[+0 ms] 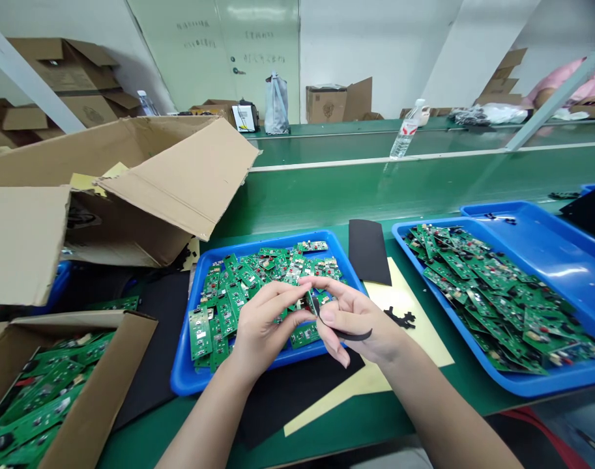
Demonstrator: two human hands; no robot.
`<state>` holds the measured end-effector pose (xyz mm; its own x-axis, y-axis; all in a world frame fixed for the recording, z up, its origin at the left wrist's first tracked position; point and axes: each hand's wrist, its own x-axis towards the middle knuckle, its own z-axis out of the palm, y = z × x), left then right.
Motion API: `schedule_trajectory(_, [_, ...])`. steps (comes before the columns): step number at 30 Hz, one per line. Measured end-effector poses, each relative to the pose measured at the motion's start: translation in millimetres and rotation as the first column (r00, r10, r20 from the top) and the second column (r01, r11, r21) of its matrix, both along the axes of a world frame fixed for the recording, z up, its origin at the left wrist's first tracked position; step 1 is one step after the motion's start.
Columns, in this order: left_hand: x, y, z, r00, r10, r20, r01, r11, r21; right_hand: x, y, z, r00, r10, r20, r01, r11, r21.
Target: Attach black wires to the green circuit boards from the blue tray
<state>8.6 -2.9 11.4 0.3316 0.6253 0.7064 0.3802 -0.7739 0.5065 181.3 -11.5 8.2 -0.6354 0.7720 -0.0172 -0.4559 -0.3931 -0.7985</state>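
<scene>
Over the middle blue tray (182, 352), my left hand (265, 326) pinches a small green circuit board (311, 301) held on edge. My right hand (358, 316) is closed at the board's other side, with a thin black strip (353, 336) between its fingers. One end of the strip curves out below that hand; its other end lies against or close to the board, partly hidden by fingers. Several green circuit boards (231, 293) lie heaped in the tray beneath. Right of my right hand, small black pieces (399, 318) rest on a yellow sheet (427, 335).
To the right, another blue tray (478, 365) holds piled boards, with a further blue tray (546, 228) behind. A box of boards (106, 384) and a large open carton (180, 172) stand left. Black sheets (369, 251) lie around the middle tray. A water bottle (405, 133) stands on the ledge.
</scene>
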Motion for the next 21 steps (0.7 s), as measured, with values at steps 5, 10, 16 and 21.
schedule_trajectory(5, [0.1, 1.0, -1.8, 1.000, -0.001, 0.019, 0.001, 1.000, -0.023, 1.1, -1.2, -0.8, 0.993, -0.083, 0.082, 0.075, 0.992, 0.100])
schedule_trajectory(10, [0.3, 2.1, -2.9, 0.999, 0.017, -0.036, -0.016, 1.000, 0.027, 2.2, -2.1, 2.4, 0.974, -0.138, 0.180, 0.111, 0.982, 0.152])
schedule_trajectory(16, [0.2, 2.3, -5.1, 0.989, 0.079, -0.122, -0.067, 0.993, 0.098, 4.0, -0.4, 2.7, 0.933, -0.228, 0.280, 0.170, 0.961, 0.218])
schedule_trajectory(21, [0.4, 1.0, -4.3, 0.993, 0.043, -0.111, -0.043, 0.999, -0.002, 5.0, -2.5, 1.1, 0.902, -0.288, 0.321, 0.172, 0.923, 0.343])
